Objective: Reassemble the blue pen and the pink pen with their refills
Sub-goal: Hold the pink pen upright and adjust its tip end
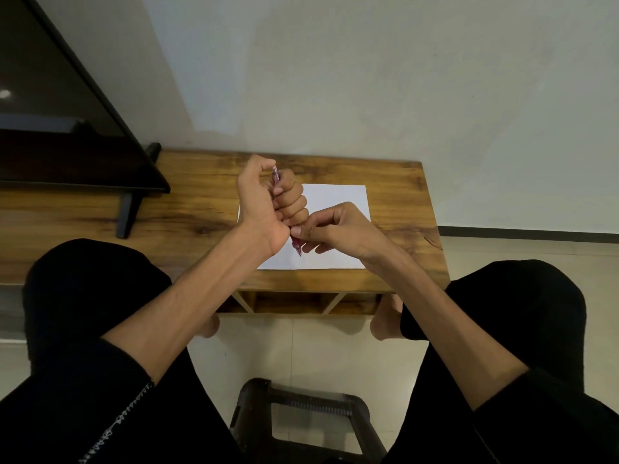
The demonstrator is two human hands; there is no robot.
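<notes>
My left hand (268, 202) is wrapped in a fist round the barrel of the pink pen (276, 175), held above the white sheet of paper (338, 199). The pen's upper end sticks out above the fist. Its lower tip section (297, 246) pokes out below, where my right hand (331, 229) pinches it between thumb and fingers. The two hands touch at that joint. No blue pen or loose refill shows; the hands hide most of the paper's left half.
The paper lies on a low wooden table (395, 182) against a pale wall. A dark TV (67, 128) on a stand fills the table's left part. My knees flank the table, and a dark stool (301, 416) sits below.
</notes>
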